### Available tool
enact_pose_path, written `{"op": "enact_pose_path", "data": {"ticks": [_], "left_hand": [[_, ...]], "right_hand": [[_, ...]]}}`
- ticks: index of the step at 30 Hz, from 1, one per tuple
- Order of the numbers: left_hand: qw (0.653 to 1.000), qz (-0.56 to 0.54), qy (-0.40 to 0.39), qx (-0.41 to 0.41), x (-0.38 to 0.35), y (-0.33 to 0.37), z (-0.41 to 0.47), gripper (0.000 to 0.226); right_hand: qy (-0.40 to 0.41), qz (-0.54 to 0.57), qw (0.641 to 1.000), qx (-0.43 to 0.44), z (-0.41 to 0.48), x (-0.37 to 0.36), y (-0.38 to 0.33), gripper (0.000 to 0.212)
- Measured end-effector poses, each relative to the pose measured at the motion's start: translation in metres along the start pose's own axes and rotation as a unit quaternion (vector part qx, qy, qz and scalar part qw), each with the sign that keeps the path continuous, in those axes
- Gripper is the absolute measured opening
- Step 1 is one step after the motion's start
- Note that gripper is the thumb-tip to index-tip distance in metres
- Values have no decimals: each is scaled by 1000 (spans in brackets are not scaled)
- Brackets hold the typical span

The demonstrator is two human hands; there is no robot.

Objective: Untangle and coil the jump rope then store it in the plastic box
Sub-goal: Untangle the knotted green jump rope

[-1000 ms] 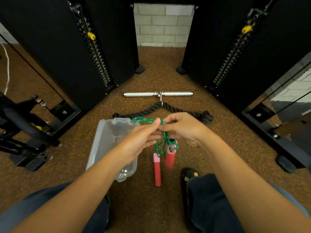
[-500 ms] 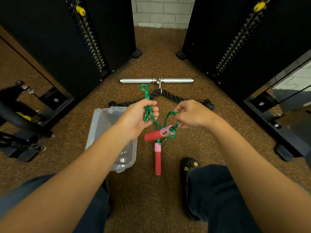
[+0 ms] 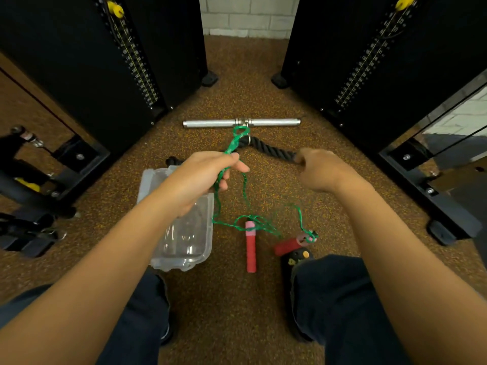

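Note:
The green jump rope [image 3: 243, 185] hangs in a loose tangle from my left hand [image 3: 208, 172], which grips it, a small loop sticking up above the fist. My right hand [image 3: 319, 169] is off to the right with fingers curled, and I see no rope in it. One red handle with a pink end [image 3: 251, 248] lies straight on the floor. The other red handle [image 3: 288, 245] is tilted by my right shoe, with rope bunched at its end. The clear plastic box [image 3: 181, 264] stands open on the floor under my left forearm.
A silver bar [image 3: 210, 123] and a thick black rope attachment [image 3: 271, 150] lie on the brown floor beyond my hands. Black weight-stack towers [image 3: 79, 61] [image 3: 382, 61] flank both sides. My knees and a black shoe [image 3: 297, 256] are below.
My hands have drawn apart. The right hand has let go of the rope and the tilted handle has dropped toward my right shoe. The left hand has pulled its bunch upward.

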State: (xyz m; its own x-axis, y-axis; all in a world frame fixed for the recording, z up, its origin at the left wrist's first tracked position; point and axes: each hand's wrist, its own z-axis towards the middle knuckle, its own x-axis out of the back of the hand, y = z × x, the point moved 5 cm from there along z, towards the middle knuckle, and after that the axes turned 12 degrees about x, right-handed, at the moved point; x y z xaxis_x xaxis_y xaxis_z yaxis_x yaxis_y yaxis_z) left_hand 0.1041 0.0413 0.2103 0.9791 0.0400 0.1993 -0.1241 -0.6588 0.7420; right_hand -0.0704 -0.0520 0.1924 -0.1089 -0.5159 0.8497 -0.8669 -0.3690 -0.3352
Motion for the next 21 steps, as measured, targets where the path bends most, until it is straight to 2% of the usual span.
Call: {"op": "enact_pose_path", "data": {"ticks": [2, 4, 5, 7, 9, 15, 21], "left_hand": [[999, 13, -27, -16, -6, 2, -3, 29], [998, 21, -45, -29, -11, 3, -5, 29], [998, 18, -49, -33, -11, 4, -5, 30], [998, 3, -47, -37, -10, 5, -4, 31], [998, -21, -34, -39, -7, 5, -2, 29], [994, -93, 45, -36, 12, 0, 8, 23], [985, -165, 48, -25, 12, -2, 11, 12]], "right_hand": [[-8, 73, 988, 139, -3, 7, -25, 50], [-77, 112, 962, 237, -9, 3, -50, 50], [-99, 120, 953, 260, -12, 0, -57, 44], [-94, 140, 947, 274, -12, -2, -61, 24], [-54, 164, 952, 252, -8, 2, -54, 13], [95, 177, 972, 125, -2, 26, -15, 16], [225, 183, 956, -54, -4, 40, 22, 14]]}}
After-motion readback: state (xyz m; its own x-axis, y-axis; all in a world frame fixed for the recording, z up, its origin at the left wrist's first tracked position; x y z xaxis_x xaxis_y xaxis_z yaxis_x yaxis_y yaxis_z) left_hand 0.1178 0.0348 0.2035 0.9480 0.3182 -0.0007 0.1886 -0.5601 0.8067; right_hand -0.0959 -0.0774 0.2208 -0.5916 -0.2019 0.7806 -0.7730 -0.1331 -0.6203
